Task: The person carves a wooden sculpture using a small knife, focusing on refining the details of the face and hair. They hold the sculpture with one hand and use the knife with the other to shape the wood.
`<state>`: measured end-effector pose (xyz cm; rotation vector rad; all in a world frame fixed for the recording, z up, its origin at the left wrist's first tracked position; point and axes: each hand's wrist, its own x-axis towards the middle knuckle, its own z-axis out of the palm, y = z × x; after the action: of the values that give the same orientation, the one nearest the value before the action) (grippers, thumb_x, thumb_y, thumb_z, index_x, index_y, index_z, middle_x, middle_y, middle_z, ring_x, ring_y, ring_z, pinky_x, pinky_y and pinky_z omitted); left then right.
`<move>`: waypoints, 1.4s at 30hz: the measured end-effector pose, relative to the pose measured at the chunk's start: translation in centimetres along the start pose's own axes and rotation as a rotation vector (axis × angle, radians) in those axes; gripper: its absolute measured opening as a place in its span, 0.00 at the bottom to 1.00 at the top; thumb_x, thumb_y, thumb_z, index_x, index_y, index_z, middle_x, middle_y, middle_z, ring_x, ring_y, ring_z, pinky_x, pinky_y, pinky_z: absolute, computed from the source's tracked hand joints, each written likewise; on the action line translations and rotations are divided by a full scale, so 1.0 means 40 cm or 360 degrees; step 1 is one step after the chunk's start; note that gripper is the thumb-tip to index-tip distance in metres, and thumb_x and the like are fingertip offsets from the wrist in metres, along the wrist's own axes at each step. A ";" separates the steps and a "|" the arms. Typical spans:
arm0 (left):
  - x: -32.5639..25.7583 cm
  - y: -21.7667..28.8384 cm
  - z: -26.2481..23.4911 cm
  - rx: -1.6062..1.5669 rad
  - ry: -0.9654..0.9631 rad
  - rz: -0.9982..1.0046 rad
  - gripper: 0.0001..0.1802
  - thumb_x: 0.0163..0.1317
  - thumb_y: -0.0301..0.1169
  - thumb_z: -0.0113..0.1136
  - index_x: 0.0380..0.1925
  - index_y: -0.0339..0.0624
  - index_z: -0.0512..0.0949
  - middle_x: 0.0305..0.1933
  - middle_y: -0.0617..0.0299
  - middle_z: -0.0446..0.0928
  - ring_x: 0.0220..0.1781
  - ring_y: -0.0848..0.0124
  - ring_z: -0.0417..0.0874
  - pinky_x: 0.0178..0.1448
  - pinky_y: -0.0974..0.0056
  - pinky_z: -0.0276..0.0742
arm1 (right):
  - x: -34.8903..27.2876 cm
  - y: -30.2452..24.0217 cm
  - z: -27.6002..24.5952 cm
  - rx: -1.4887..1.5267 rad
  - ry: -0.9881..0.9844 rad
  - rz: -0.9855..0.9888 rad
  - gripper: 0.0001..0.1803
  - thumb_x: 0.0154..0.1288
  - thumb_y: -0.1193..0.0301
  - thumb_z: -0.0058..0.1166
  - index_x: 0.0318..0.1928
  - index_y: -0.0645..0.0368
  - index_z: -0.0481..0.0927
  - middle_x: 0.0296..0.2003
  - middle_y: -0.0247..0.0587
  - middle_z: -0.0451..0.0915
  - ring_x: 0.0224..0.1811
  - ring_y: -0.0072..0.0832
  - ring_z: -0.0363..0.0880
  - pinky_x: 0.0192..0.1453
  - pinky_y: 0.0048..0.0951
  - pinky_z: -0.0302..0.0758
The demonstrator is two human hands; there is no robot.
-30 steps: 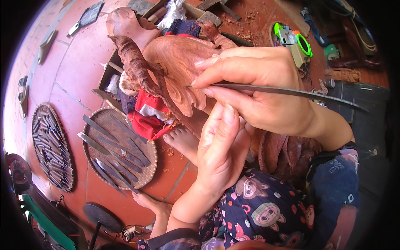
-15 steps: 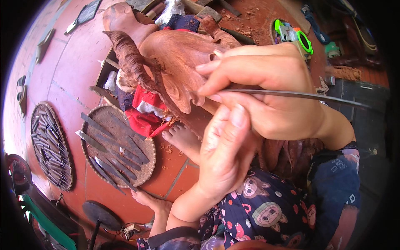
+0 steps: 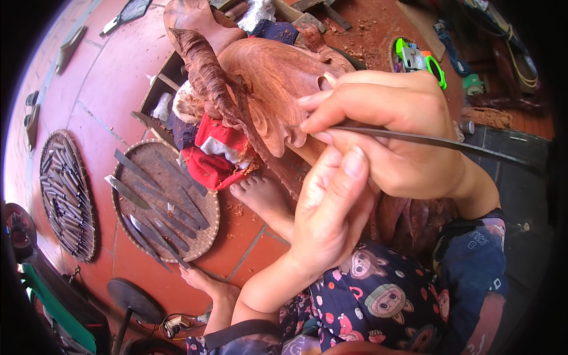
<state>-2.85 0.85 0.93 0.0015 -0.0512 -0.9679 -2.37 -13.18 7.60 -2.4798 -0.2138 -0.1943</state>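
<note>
Shifted slightly rightward, right hand point(image 3: 396, 136) pinches chisel point(image 3: 426, 140) against carving point(image 3: 272, 77); left hand point(image 3: 331, 213) braces, fingers curled.

Dark blue clothing point(image 3: 378, 296) printed with cartoon animal faces is worn. Both forearms are left bare. The feet point(image 3: 260, 198) are unshod.

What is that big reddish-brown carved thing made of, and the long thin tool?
The big reddish-brown carved piece looks like bare, unvarnished wood: matte surface, cut ridges, matching chips on the floor. The long thin dark tool in the right hand looks like dull grey metal, probably steel.
</note>
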 end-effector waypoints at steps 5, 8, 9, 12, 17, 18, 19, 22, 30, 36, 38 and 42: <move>0.001 0.008 0.011 0.0055 0.0058 -0.0035 0.29 0.79 0.37 0.47 0.72 0.32 0.57 0.72 0.50 0.64 0.75 0.61 0.64 0.78 0.55 0.56 | -0.006 0.006 0.004 0.0065 0.0068 0.0062 0.08 0.54 0.84 0.60 0.35 0.65 0.85 0.34 0.49 0.87 0.47 0.40 0.89 0.51 0.34 0.83; -0.004 0.006 0.014 0.0146 0.0055 -0.0031 0.29 0.79 0.37 0.46 0.72 0.33 0.57 0.72 0.50 0.64 0.75 0.61 0.65 0.78 0.55 0.57 | -0.009 0.002 0.004 0.0142 0.0013 0.0109 0.08 0.55 0.84 0.60 0.36 0.66 0.86 0.36 0.51 0.87 0.46 0.40 0.89 0.50 0.33 0.83; -0.009 0.004 0.016 0.0210 0.0052 -0.0025 0.29 0.79 0.38 0.46 0.72 0.33 0.57 0.72 0.50 0.64 0.75 0.61 0.65 0.78 0.54 0.57 | -0.015 0.009 0.002 0.0147 -0.0002 0.0098 0.08 0.54 0.85 0.60 0.36 0.66 0.86 0.37 0.52 0.87 0.44 0.39 0.89 0.47 0.32 0.83; -0.006 0.005 0.022 0.0221 0.0116 -0.0023 0.28 0.79 0.37 0.46 0.71 0.33 0.58 0.71 0.50 0.65 0.75 0.61 0.65 0.78 0.55 0.56 | -0.019 0.013 0.013 0.0092 0.0170 0.0080 0.08 0.53 0.84 0.60 0.36 0.65 0.86 0.36 0.50 0.87 0.43 0.39 0.89 0.47 0.31 0.83; -0.018 0.005 0.009 0.0213 0.0111 -0.0060 0.30 0.78 0.37 0.46 0.73 0.33 0.56 0.73 0.49 0.63 0.76 0.59 0.63 0.79 0.53 0.55 | -0.015 0.011 0.010 0.0039 0.0123 -0.0011 0.07 0.52 0.83 0.62 0.35 0.65 0.85 0.35 0.50 0.87 0.41 0.38 0.89 0.45 0.32 0.84; -0.016 0.006 0.014 0.0224 0.0117 -0.0056 0.30 0.78 0.37 0.46 0.73 0.33 0.55 0.74 0.49 0.62 0.76 0.59 0.63 0.79 0.53 0.55 | -0.015 0.012 0.012 0.0048 0.0155 -0.0012 0.07 0.53 0.83 0.62 0.34 0.65 0.85 0.35 0.49 0.87 0.40 0.39 0.89 0.44 0.33 0.84; -0.013 0.004 0.018 0.0234 0.0126 -0.0057 0.31 0.78 0.37 0.46 0.73 0.33 0.54 0.74 0.49 0.62 0.76 0.59 0.63 0.79 0.53 0.55 | -0.017 0.015 0.013 0.0059 0.0187 -0.0010 0.07 0.53 0.83 0.62 0.34 0.65 0.85 0.34 0.49 0.87 0.39 0.39 0.89 0.43 0.33 0.84; -0.012 0.004 0.015 0.0184 0.0115 -0.0046 0.31 0.78 0.37 0.47 0.74 0.32 0.54 0.73 0.49 0.63 0.76 0.60 0.63 0.79 0.54 0.55 | -0.014 0.005 0.007 0.0120 0.0128 0.0097 0.06 0.53 0.84 0.62 0.33 0.64 0.86 0.33 0.49 0.87 0.38 0.37 0.89 0.43 0.31 0.84; -0.015 0.026 0.001 0.1778 -0.0216 0.0372 0.21 0.67 0.25 0.60 0.60 0.30 0.73 0.67 0.41 0.73 0.71 0.54 0.73 0.73 0.56 0.67 | 0.030 -0.002 -0.078 0.0712 0.0008 0.0484 0.10 0.64 0.83 0.56 0.46 0.71 0.82 0.41 0.49 0.86 0.47 0.31 0.87 0.54 0.29 0.82; -0.031 0.010 0.000 0.2169 -0.0276 0.0685 0.15 0.59 0.22 0.65 0.46 0.33 0.81 0.60 0.42 0.80 0.65 0.46 0.79 0.69 0.51 0.69 | 0.103 0.087 -0.094 0.1365 -0.0469 0.0556 0.12 0.68 0.70 0.62 0.43 0.69 0.85 0.41 0.48 0.86 0.45 0.27 0.86 0.50 0.24 0.80; -0.025 0.012 0.000 0.2364 -0.0241 0.0876 0.18 0.56 0.23 0.67 0.48 0.35 0.81 0.62 0.45 0.79 0.69 0.44 0.75 0.72 0.46 0.65 | 0.109 0.135 -0.057 0.1314 -0.0348 0.0277 0.09 0.69 0.72 0.61 0.44 0.65 0.86 0.40 0.41 0.86 0.47 0.24 0.84 0.54 0.24 0.78; 0.005 0.000 0.006 0.2614 -0.0165 0.1103 0.29 0.55 0.29 0.69 0.60 0.40 0.76 0.75 0.51 0.66 0.80 0.37 0.51 0.77 0.32 0.44 | 0.115 0.138 -0.020 0.1208 -0.0198 0.0369 0.07 0.66 0.76 0.63 0.43 0.63 0.87 0.41 0.38 0.87 0.51 0.25 0.83 0.59 0.27 0.76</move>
<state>-2.75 0.69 1.19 1.3525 -0.8682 -0.0149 3.15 -17.53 5.88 -1.7394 -0.0341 0.1251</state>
